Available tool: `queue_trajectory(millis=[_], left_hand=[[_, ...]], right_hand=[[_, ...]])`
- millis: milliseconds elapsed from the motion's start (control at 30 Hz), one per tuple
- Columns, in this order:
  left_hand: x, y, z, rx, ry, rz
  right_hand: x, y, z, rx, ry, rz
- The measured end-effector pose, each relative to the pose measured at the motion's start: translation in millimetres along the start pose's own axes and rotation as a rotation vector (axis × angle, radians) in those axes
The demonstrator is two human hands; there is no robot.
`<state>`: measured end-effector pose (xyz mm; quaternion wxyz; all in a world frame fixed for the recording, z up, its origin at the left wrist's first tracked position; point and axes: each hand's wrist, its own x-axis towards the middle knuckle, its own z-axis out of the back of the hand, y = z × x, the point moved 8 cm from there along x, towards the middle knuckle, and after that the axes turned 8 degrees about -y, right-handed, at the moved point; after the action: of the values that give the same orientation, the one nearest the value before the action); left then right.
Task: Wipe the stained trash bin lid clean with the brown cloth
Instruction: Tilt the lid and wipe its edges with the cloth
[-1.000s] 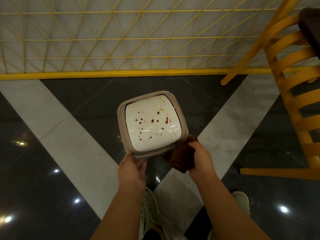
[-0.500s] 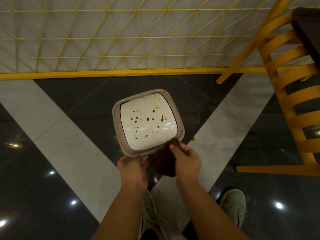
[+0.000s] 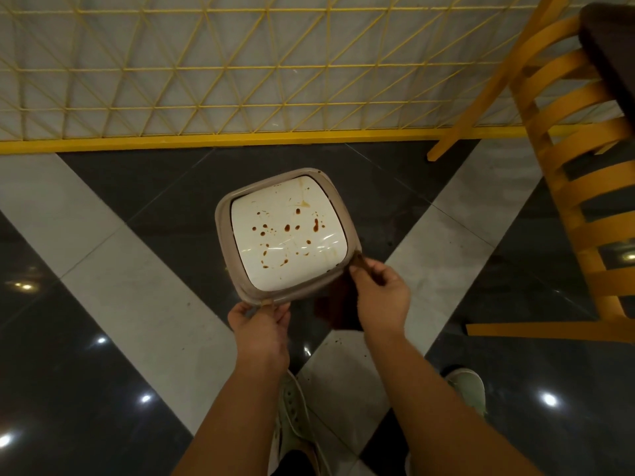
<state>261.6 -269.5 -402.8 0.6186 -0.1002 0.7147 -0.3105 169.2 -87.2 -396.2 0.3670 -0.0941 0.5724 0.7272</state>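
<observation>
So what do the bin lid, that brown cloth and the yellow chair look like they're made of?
The trash bin lid looks like glossy white plastic, since light streaks reflect off it, set in a matte beige rim that is probably plastic too. The brown cloth hangs limp from the right hand, so likely soft fabric. The chair has bent yellow slats, perhaps painted wood; I cannot be sure.
</observation>
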Motion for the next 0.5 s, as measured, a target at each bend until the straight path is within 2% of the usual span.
queue_trajectory(millis=[67,133,267,400,500], left_hand=[[1.2,-2.4,0.4,0.017,0.001,-0.008],[4.3,-7.0,2.4,0.051,0.005,-0.022],[14.3,-20.4,9.5,0.074,-0.007,-0.037],[21.4,-21.9,14.0,0.014,-0.046,-0.003],[16.9,-8.5,9.6,0.010,-0.028,0.045]], right_hand=[[19.6,12.4,2.1,-0.016,0.033,-0.018],[30.5,22.1,-2.1,-0.067,0.137,-0.039],[26.8,11.0,-9.2,-0.138,0.295,-0.163],[8.8,-19.2,-13.8,-0.127,0.309,-0.254],[-8.6,-41.4,-18.2,-0.107,0.296,-0.254]])
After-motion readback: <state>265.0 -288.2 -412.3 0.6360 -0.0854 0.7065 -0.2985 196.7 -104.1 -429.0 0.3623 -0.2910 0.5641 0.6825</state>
